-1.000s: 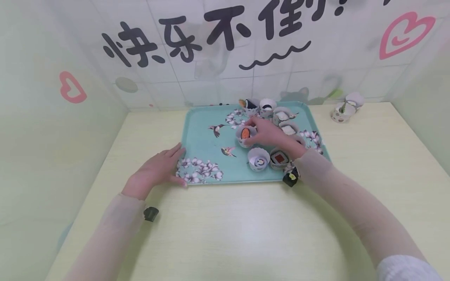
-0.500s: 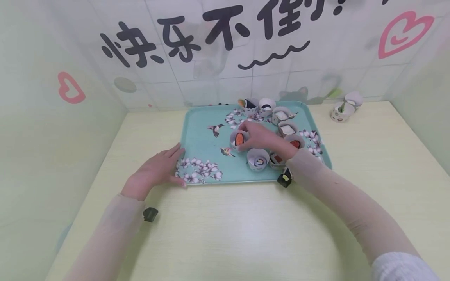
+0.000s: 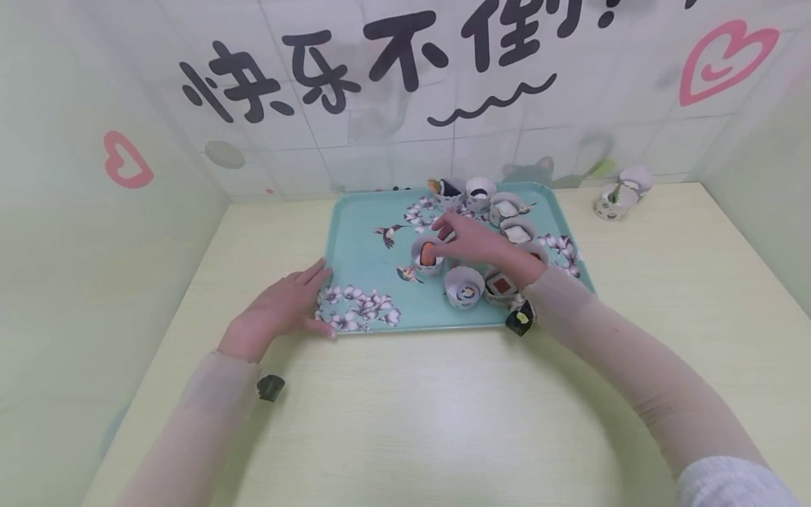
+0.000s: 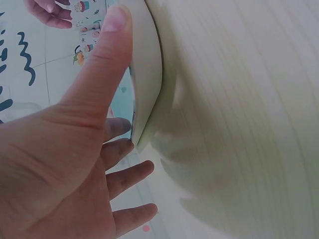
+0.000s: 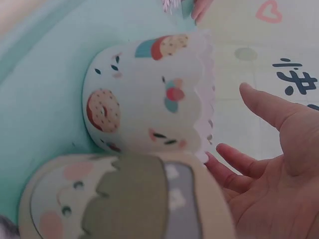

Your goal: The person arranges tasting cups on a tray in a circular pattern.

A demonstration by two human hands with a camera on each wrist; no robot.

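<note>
My left hand (image 3: 279, 310) rests with straight, spread fingers along the left edge of the blue-green tray (image 3: 357, 246). The left wrist view shows the thumb (image 4: 94, 74) beside the tray's pale rim (image 4: 148, 64). Over the middle of the tray, my right hand (image 3: 475, 243) hovers with parted fingers beside a scalloped paper cup (image 3: 426, 270) holding an orange-topped sushi piece (image 3: 427, 252). In the right wrist view that hand (image 5: 274, 169) is open next to the rim of the printed cup (image 5: 144, 99), gripping nothing.
Several sushi-filled paper cups, such as one with a white roll (image 3: 464, 289), line the tray's right side. Two cups (image 3: 613, 203) stand at the back right of the table. A black piece (image 3: 270, 387) lies near the left forearm. A tiled wall (image 3: 380, 155) rises behind.
My right hand has carried the orange-topped cup a little to the left, then loosened its fingers from it. The left hand has stayed on the tray's edge.
</note>
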